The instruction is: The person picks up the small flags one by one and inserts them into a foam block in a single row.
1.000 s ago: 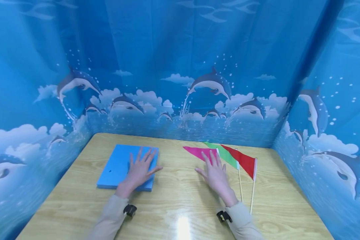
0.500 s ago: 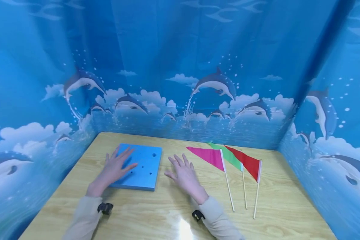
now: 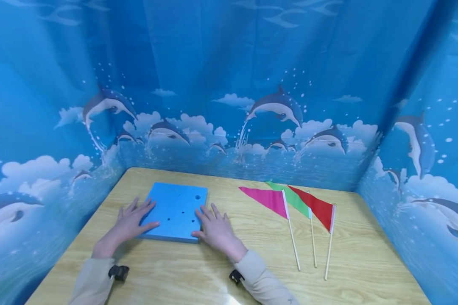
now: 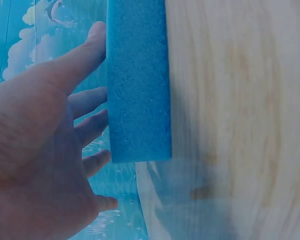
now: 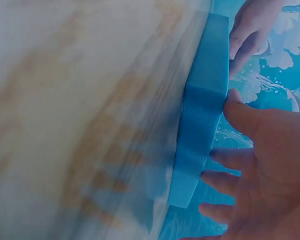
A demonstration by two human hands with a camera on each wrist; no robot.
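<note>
A thick blue foam board (image 3: 175, 205) with several small holes in its top lies flat on the wooden table, left of centre. My left hand (image 3: 127, 224) is at its left edge, fingers spread, with fingertips overlapping the top. At the opposite edge, my right hand (image 3: 217, 231) reaches its near right corner with extended fingers. The left wrist view shows the board's thick side (image 4: 139, 85) beside my spread fingers. In the right wrist view, my thumb and fingers lie along the top rim of the foam side (image 5: 197, 130).
Right of the board, a pink pennant flag (image 3: 267, 200), a green one (image 3: 299, 203) and a red one (image 3: 316, 208) lie on the table (image 3: 351, 254), their thin sticks pointing toward me. A blue dolphin-print curtain (image 3: 221, 84) surrounds the table's back and sides.
My left hand has moved from above the board to its left edge and lowered. My right hand has swung left from over the pink flag to the board's right edge.
</note>
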